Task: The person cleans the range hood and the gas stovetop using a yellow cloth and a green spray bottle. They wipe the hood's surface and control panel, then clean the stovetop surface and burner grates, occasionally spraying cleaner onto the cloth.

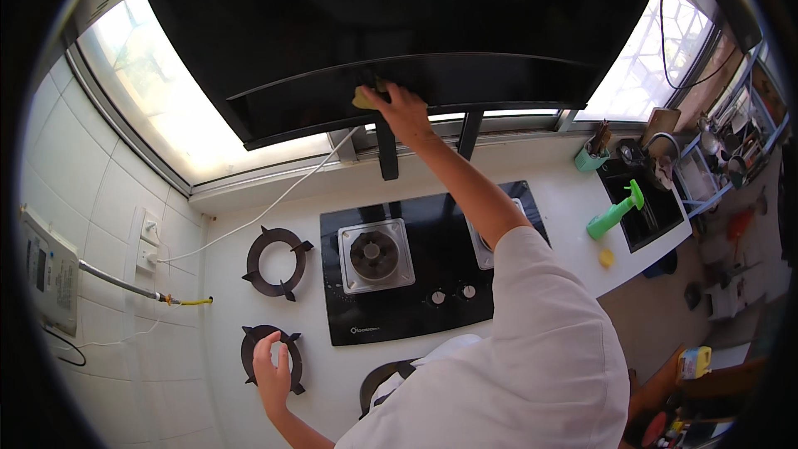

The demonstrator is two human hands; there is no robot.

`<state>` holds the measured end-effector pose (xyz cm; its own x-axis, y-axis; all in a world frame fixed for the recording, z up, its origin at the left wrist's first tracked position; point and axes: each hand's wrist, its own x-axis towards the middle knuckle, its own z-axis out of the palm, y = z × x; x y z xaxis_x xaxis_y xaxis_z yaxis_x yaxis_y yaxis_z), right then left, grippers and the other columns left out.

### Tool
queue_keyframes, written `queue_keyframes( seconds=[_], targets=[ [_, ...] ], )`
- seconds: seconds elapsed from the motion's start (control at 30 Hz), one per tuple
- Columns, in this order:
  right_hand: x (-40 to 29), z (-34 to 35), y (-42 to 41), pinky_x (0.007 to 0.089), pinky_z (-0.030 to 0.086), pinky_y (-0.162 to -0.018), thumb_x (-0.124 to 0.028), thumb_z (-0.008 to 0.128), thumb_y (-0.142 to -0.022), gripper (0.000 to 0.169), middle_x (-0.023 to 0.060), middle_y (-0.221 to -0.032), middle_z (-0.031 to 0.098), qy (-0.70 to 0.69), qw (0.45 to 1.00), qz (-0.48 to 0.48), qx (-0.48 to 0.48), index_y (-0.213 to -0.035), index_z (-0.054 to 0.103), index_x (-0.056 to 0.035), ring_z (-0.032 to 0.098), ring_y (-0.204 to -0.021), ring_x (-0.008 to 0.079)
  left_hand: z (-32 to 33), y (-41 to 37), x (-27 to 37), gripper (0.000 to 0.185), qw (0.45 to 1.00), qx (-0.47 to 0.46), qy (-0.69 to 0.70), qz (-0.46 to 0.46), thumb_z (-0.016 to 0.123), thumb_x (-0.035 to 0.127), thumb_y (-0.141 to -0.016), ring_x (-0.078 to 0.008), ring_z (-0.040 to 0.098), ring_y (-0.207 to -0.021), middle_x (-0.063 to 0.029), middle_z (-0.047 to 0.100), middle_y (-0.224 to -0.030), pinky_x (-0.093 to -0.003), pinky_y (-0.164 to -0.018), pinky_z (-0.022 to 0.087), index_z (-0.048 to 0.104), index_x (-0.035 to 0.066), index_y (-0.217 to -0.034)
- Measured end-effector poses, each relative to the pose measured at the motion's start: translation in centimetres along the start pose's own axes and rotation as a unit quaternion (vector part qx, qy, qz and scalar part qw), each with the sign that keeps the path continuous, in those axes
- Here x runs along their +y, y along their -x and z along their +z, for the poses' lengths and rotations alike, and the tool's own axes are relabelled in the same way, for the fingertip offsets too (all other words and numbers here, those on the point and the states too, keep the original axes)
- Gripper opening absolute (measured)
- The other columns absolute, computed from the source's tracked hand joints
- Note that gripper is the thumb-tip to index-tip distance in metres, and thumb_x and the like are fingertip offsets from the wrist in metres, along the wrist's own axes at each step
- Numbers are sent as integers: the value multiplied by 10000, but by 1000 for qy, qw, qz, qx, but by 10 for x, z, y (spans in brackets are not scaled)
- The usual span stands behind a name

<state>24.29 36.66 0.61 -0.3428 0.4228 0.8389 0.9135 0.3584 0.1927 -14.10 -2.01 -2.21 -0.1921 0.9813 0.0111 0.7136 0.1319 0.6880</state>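
My right hand (405, 113) presses a yellow-green cloth or sponge (366, 98) to the lower front of a glossy black range hood (499, 81). Below it lies a black glass gas hob (430, 262) with a round burner (374, 254) on its left side; my right arm partly covers the other burner. My left hand (272, 368) hovers over or rests on a black pan support (247, 349) on the white countertop, fingers apart and nothing held; contact cannot be told. Another ring-shaped pan support (254, 262) lies just behind it.
A green spray bottle (608, 218) and a small yellow piece (606, 258) are on the counter at right, beside a black sink (654, 218). A utensil holder (589, 158) stands behind. A white cable (268, 212) runs from the wall socket up to the hood. A gas meter (50, 274) hangs at left.
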Motion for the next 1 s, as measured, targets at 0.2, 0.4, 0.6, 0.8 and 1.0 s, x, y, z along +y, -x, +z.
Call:
queue_keyframes(
  seconds=[0.2, 0.4, 0.6, 0.8, 1.0],
  targets=[
    [165, -63, 65, 305, 557, -595, -11, 601, -806, 649, 103, -994, 512, 218, 973, 79, -14, -1392, 505, -273, 597, -733, 208, 17, -19, 22, 269, 999, -34, 0, 39, 590, 91, -896, -288, 589, -1038, -140, 635, -1118, -360, -890, 453, 611, 1, -1148],
    [251, -109, 95, 441, 577, -705, -237, 565, -923, 483, 194, -1097, 585, 173, 891, 418, -40, -1397, 481, -202, 677, -881, 358, 31, -19, 45, 274, 997, -51, 12, 52, 589, 71, -899, -278, 599, -1067, -128, 645, -1136, -354, -916, 458, 613, 17, -1166],
    [81, -111, 114, 399, 497, -633, -368, 629, -927, 495, 179, -916, 607, -352, 827, 437, 29, -1199, 380, -39, 639, -721, 260, 97, -34, 68, 327, 933, -216, 285, 41, 546, 155, -962, -209, 596, -1109, -78, 653, -1161, -373, -921, 475, 564, 92, -1283],
    [-138, -210, 176, 415, 486, -853, -246, 741, -821, 521, 234, -1141, 581, -483, 808, 206, -268, -1206, 450, -50, 603, -1024, 404, 182, -45, 103, 384, 613, -318, 662, -290, 478, 319, -963, -276, 533, -1189, -113, 577, -1257, -476, -923, 478, 537, 113, -1282],
    [-32, -248, 276, 350, 490, -924, -189, 726, -837, 373, 164, -1123, 664, -488, 729, 441, -190, -1161, 630, -32, 637, -1065, 266, 211, -58, 68, 409, 480, -194, 668, -535, 588, 222, -803, -309, 512, -1077, -121, 537, -1203, -473, -870, 481, 531, 78, -1181]
  ],
)
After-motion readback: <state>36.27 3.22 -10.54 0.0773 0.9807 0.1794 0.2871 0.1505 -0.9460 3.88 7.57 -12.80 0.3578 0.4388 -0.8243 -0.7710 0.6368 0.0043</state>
